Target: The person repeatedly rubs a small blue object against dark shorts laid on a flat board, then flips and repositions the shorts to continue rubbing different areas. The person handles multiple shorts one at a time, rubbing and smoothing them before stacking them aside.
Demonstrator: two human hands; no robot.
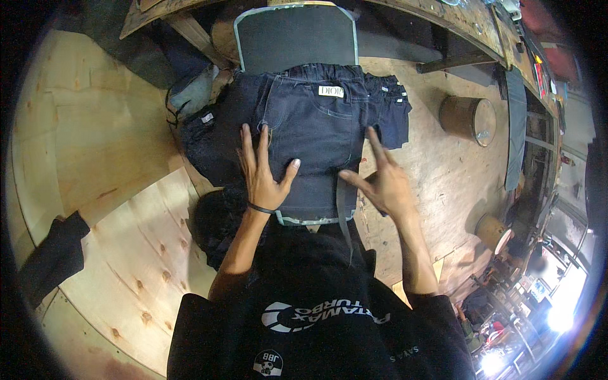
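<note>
A dark denim garment [310, 145] with an elastic waistband, pale stitching and a white label lies flat in front of me on a dark board with a light edge [297, 38]. My left hand [261, 171] rests on its left part, fingers spread and pointing away from me. At the garment's right edge is my right hand [386, 183], thumb and index finger apart, slightly blurred; whether it touches the cloth I cannot tell. A grey strap or strip [343, 212] hangs down beside the right thumb. Nothing shows in either hand.
More dark garments lie in a pile to the left [215, 139] and a stack to the right [389, 111]. A wooden workbench [456, 19] runs along the far side. Round wooden stools [465, 120] stand at the right. Plywood sheets [139, 253] cover the left side.
</note>
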